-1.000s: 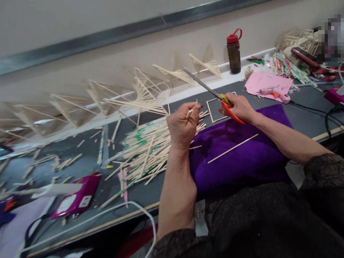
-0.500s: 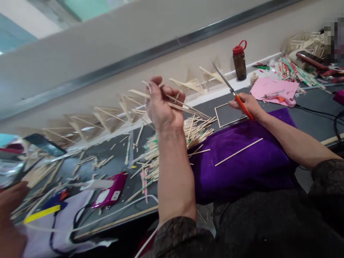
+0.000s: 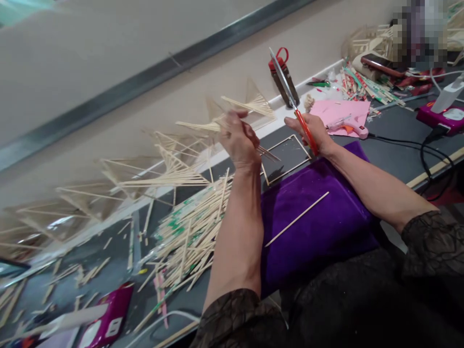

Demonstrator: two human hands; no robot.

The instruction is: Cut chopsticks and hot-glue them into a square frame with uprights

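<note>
My left hand [image 3: 238,140] is raised above the bench, fingers closed on a few thin bamboo sticks [image 3: 266,153] that poke out to the right. My right hand [image 3: 312,131] grips orange-handled scissors [image 3: 290,96], the blades pointing up and away. A square stick frame [image 3: 302,151] lies flat on the dark bench between the hands. Below them a purple cloth [image 3: 319,222] carries one long loose stick [image 3: 297,218]. A heap of sticks [image 3: 188,227] lies left of my left forearm.
Fan-shaped stick frames [image 3: 170,164] lean along the back wall. A dark bottle with a red cap [image 3: 284,79], pink paper [image 3: 339,111] and a pink glue gun [image 3: 350,128] sit at the back right. Magenta devices [image 3: 440,116] [image 3: 105,319] and black cables [image 3: 427,145] lie on the bench.
The view swung back to the right. My left hand, raised with sticks half a second ago, has dropped slightly toward the square frame. The scissors now tilt more upright.
</note>
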